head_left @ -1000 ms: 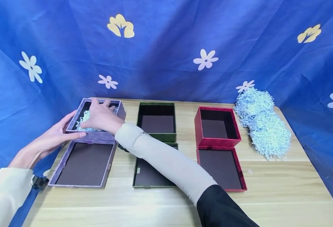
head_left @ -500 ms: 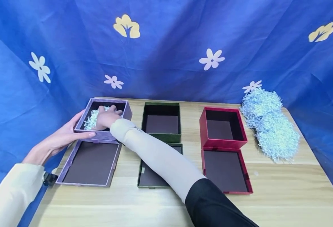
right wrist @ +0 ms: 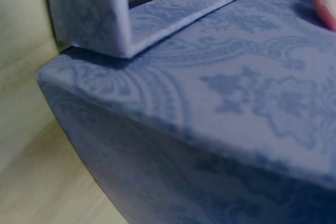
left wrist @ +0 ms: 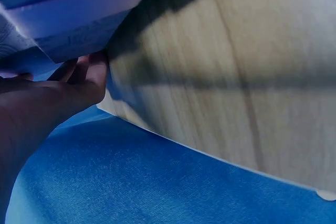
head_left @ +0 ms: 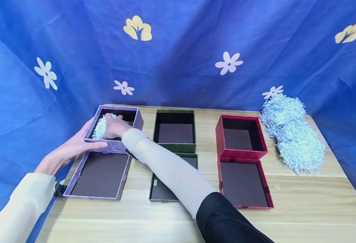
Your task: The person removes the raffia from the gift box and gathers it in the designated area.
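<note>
At the left of the table stands the purple box point(head_left: 111, 144), open at the top, with a dark inside. My left hand point(head_left: 74, 145) holds its front left corner, thumb along the front wall and the other fingers at the left side; the left wrist view shows those fingers point(left wrist: 94, 72) against the box. My right hand point(head_left: 114, 127) reaches down into the box, over light blue shredded paper point(head_left: 100, 130) bunched toward the left. Its fingertips are hidden, so I cannot tell if they pinch the paper. The right wrist view mostly shows the box's patterned front point(right wrist: 252, 93).
A purple lid point(head_left: 100, 175) lies in front of that box. A green box point(head_left: 176, 147) and a red box point(head_left: 241, 154) stand further right, with a green lid point(head_left: 165, 192) and a red lid point(head_left: 244, 182) before them. Two heaps of shredded paper point(head_left: 299, 145) sit far right.
My right hand has sunk deeper into the purple box, its spread fingers drawing closer together, and the shredded paper has bunched leftward. My left hand keeps its hold. The head view has shifted slightly.
</note>
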`<move>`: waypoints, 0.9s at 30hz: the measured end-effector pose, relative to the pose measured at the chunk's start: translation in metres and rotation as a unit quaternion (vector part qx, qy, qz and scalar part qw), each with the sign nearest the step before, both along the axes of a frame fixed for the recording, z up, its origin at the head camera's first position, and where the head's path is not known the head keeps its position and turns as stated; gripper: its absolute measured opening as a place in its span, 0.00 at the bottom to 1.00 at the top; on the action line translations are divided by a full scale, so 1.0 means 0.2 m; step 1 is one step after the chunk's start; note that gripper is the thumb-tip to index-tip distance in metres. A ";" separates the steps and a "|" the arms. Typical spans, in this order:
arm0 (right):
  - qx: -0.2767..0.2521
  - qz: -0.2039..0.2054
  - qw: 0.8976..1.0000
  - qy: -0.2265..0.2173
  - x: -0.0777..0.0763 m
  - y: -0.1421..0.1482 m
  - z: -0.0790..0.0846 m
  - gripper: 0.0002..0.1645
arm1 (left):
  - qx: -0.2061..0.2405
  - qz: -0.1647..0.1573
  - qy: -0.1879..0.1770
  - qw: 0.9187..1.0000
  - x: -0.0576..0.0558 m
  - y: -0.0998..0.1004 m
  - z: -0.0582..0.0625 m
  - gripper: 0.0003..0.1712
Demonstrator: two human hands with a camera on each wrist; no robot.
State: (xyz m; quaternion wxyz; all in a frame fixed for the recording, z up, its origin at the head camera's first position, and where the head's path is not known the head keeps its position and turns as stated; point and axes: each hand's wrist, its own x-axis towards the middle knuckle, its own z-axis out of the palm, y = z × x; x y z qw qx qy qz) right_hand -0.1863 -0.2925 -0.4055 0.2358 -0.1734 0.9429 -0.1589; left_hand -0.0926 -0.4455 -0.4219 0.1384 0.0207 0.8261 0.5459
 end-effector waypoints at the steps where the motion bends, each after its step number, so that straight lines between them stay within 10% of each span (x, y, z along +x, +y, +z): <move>1: -0.010 0.009 1.000 -0.005 -0.04 -0.03 -0.04 0.54 | 0.002 -0.002 0.003 1.000 0.00 0.00 0.00 0.66; 5: -0.047 0.015 0.999 -0.020 -0.16 -0.07 -0.15 0.58 | -0.004 -0.014 0.007 1.000 0.00 0.00 0.00 0.66; 14: -0.123 -0.009 0.992 0.014 -0.03 0.10 0.02 0.49 | -0.031 -0.020 0.020 0.999 0.00 0.01 -0.02 0.64; 27: -0.172 0.005 0.985 0.028 -0.12 0.08 0.00 0.57 | -0.060 -0.015 -0.006 0.998 0.01 -0.01 -0.01 0.67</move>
